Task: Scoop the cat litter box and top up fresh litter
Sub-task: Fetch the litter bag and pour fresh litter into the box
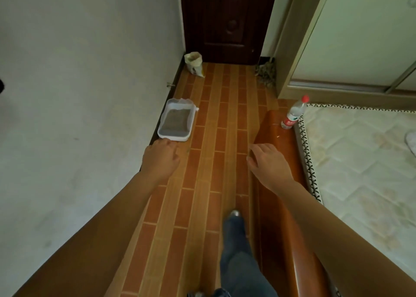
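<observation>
A white litter box point(161, 132) with grey litter in it lies on the tiled floor against the left wall. At its far right corner a white handle point(196, 109) sticks out over the rim. An open litter bag point(194, 63) stands farther off, by the dark door. My left hand point(160, 159) hangs just short of the box's near edge, fingers loosely curled, holding nothing. My right hand point(267, 163) is out in front at the same height, over the wooden bed frame's end, fingers relaxed and empty.
A wooden bed frame point(279, 184) and mattress point(364, 161) fill the right side. A plastic bottle with a red cap point(295, 113) stands on the frame's far end. A dark door point(227, 19) closes the corridor. My leg and shoe point(235, 229) step along the floor.
</observation>
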`<state>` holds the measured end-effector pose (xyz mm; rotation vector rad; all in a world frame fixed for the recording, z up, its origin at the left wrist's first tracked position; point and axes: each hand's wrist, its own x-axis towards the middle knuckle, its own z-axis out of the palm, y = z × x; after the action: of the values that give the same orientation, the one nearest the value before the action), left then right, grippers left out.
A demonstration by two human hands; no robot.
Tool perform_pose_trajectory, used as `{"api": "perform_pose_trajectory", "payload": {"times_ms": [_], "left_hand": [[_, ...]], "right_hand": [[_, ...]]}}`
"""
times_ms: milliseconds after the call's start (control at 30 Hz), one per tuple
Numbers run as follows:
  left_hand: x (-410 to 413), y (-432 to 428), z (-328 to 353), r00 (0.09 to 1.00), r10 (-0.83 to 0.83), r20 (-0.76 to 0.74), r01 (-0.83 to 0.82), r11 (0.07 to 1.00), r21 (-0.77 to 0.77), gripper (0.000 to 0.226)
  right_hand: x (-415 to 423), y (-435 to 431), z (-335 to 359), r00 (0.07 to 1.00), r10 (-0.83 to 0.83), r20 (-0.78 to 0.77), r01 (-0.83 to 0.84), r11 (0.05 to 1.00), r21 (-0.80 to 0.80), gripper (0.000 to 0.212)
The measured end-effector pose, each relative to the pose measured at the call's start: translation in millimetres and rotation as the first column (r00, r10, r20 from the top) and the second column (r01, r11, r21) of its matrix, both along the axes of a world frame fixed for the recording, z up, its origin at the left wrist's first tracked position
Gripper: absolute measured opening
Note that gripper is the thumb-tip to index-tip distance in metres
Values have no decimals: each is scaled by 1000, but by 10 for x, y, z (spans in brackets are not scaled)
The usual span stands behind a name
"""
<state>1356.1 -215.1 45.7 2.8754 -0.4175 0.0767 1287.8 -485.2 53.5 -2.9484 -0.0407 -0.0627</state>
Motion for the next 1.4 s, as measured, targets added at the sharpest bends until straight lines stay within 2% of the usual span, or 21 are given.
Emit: {"api": "perform_pose_trajectory", "payload": {"times_ms": [233, 600, 767, 1033, 1200, 1400], "left_hand": [[1370, -645, -7, 999, 32, -42, -32, 999, -4, 34], [2988, -1394, 52, 995, 98, -26, -99, 994, -46, 34], [3739, -1484, -33, 992, 118, -42, -120, 992, -36, 32], [5391, -1526, -121, 993, 103, -62, -106, 993, -45, 34], [6421, -1622, -33, 996, 47, -78, -47, 999, 9, 33], [7327, -1789, 55, 998, 33, -62, -34, 999, -15, 37]], "right_hand": [[1410, -607, -20, 999, 38, -13, -38, 999, -18, 34], [3215, -1453, 79, 996, 69, -63, -70, 997, -14, 31], [3919, -1582, 70, 994, 66, -85, -67, 998, -10, 35], [5478, -1604, -9, 999, 32, -33, -33, 999, -36, 27], [6385, -1582, 21, 998, -10, -63, 8, 999, -33, 38], [7237, -1713, 64, 995, -27, -96, 24, 999, -34, 41]]}}
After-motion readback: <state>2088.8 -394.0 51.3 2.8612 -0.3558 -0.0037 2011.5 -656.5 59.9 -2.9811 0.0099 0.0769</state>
